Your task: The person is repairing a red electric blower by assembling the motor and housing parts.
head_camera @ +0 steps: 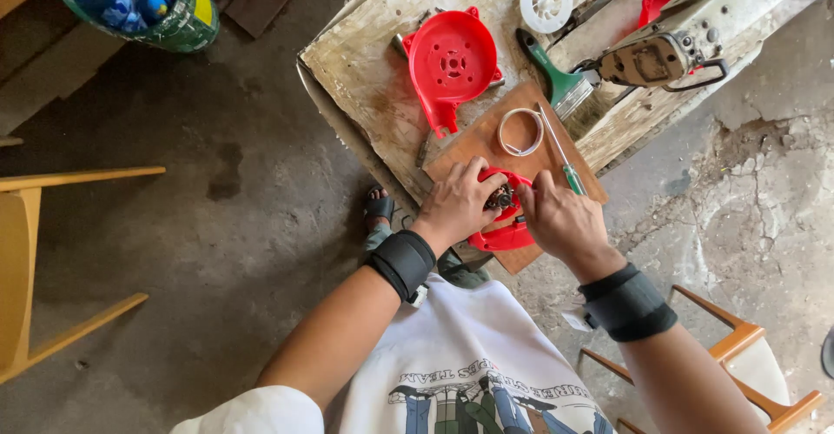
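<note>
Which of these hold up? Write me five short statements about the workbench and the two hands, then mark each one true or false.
1. Both hands grip the small red housing on the wooden board. True: the left hand and the right hand close on it from either side.
2. The large red cover lies under the right hand. False: it sits apart, further up the bench, untouched.
3. A green-handled paintbrush lies on the bench. True.
4. The white round part rests on the wooden board. False: it lies on the bench top, beyond the board.
5. A green-handled screwdriver lies beside a coiled ring on the board. True.
</note>
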